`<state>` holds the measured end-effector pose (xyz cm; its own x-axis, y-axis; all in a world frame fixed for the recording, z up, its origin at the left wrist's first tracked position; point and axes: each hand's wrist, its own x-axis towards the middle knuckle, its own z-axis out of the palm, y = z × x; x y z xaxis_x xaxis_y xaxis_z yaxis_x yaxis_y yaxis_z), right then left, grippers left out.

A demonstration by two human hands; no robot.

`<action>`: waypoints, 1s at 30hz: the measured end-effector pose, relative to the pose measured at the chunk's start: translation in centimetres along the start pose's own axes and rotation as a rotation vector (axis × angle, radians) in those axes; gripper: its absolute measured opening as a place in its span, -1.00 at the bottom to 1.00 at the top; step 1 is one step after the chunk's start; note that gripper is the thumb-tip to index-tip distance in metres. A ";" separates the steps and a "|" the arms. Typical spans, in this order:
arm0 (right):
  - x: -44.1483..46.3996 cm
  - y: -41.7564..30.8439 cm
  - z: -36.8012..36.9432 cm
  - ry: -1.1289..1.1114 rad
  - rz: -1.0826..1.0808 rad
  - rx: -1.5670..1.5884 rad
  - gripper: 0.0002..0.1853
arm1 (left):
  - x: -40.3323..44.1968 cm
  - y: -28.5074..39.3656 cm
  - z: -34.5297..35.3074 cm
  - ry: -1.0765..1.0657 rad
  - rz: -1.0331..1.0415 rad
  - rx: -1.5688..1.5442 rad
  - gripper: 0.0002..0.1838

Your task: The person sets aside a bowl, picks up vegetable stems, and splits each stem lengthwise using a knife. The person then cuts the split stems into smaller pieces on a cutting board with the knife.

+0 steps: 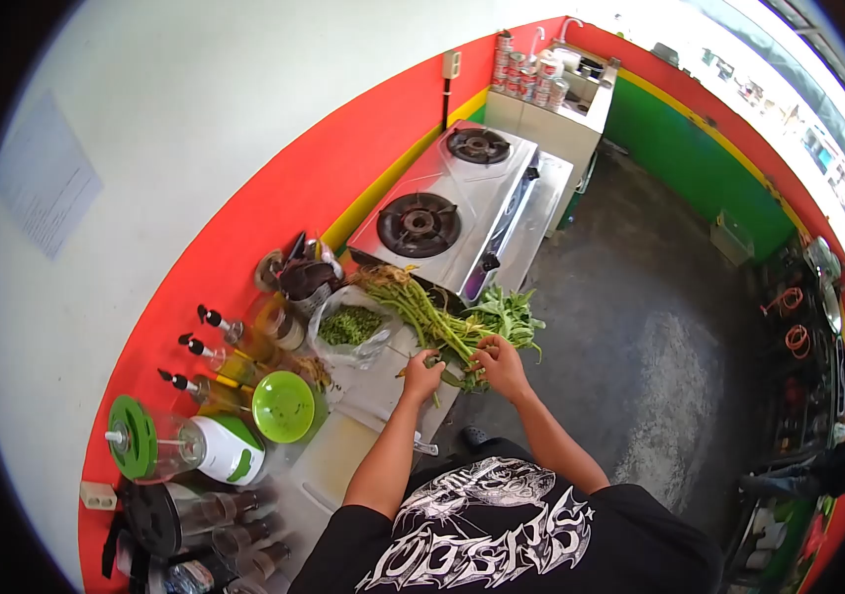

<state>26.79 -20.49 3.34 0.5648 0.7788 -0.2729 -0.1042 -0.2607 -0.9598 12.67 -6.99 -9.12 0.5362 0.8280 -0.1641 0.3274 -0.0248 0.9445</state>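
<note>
A large bunch of leafy greens (427, 315) with long stems and roots lies across the counter's edge, its leaves toward the right. My left hand (423, 376) is closed on a green stem, whose end pokes out below the fingers. At the leafy end, my right hand (499, 367) pinches the greens, its fingertips partly hidden among them. Beside the bunch, a clear plastic bag (383, 348) stands open with small green leaves (348, 325) inside. A cutting board (335, 457) lies left of my forearm, with a metal handle (425, 448) near its edge.
A two-burner gas stove (462, 193) stands beyond the greens. A lime-green bowl (283, 407), a blender (230, 448) and several pump bottles (207, 391) line the wall on the left. Stacked cans (516, 77) sit by the far sink. Shelving (798, 366) holds kitchenware across the floor.
</note>
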 end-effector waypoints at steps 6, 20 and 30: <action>0.1 0.5 -2.1 0.069 -0.043 0.004 -0.85 | -1.2 3.7 -1.0 0.135 -0.146 0.132 -0.61; 0.8 -3.6 5.4 -0.409 0.069 0.138 -0.60 | -11.9 12.5 -8.5 -0.009 0.134 0.076 -0.79; 0.2 0.4 15.6 -0.884 0.230 -0.027 -0.75 | -24.1 3.0 -13.9 0.437 -0.163 0.178 -0.80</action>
<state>14.07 -11.57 1.83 -0.3019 0.8562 -0.4192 -0.1111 -0.4683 -0.8765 -10.09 -19.25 1.65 0.1033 0.9855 -0.1345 0.5282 0.0602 0.8470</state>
